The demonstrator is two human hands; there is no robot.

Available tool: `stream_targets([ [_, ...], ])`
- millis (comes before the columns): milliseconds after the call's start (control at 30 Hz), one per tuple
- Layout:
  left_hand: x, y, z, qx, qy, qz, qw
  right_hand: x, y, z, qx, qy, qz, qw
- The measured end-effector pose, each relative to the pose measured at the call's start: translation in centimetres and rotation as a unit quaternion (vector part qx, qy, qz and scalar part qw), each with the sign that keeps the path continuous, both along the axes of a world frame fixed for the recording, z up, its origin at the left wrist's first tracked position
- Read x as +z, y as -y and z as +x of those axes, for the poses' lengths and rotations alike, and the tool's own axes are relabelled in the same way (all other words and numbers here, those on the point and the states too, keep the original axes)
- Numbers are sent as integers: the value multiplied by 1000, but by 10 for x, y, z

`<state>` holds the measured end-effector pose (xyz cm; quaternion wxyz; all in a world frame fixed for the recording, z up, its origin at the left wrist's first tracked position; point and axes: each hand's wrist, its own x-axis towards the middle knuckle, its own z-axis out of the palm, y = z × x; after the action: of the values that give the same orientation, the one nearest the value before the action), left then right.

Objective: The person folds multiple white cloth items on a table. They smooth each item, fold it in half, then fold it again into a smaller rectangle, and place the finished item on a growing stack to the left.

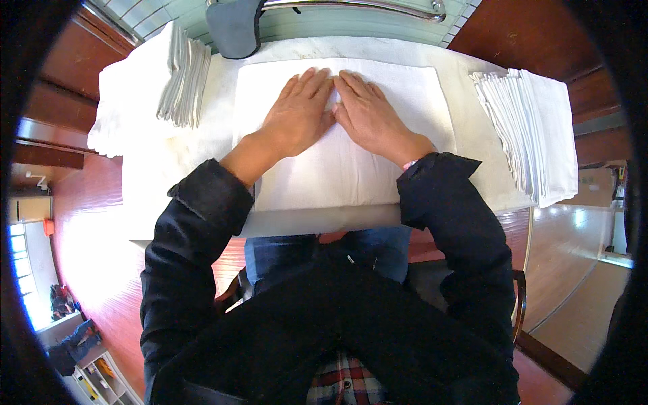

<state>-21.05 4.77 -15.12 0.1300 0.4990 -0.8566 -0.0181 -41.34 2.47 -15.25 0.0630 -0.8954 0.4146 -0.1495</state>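
A white cloth [304,172] lies spread flat on the white table [472,142] in front of me. My left hand [300,111] and my right hand [368,111] rest side by side on its upper middle, palms down, fingers straight and pointing away from me, thumbs nearly touching. Neither hand grips anything. Both black sleeves are pushed up a little from the wrists.
A stack of folded white cloths [182,77] lies at the table's left end, another stack [523,128] at its right end. A dark chair back [233,27] and a metal rail [358,5] stand beyond the far edge. Red-brown floor surrounds the table.
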Motion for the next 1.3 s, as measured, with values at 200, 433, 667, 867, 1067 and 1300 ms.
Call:
stream_targets([
  [200,-4,14,49,117,72,2,991,-33,41,-60,-139,-31,-42,989],
  [433,-13,24,89,149,43,-24,988,-42,62,-119,-212,-77,-88,970],
  [667,6,-8,57,111,54,-94,988,1,7,-95,-229,-97,-59,967],
  [867,10,-93,2,-46,17,42,998,-3,-108,-26,27,3,11,1000],
  [1067,30,-119,51,21,44,55,997,-7,-118,-86,-44,-8,-21,999],
  [1300,46,-157,68,4,33,67,997,-2,-124,-135,-64,-22,-34,997],
])
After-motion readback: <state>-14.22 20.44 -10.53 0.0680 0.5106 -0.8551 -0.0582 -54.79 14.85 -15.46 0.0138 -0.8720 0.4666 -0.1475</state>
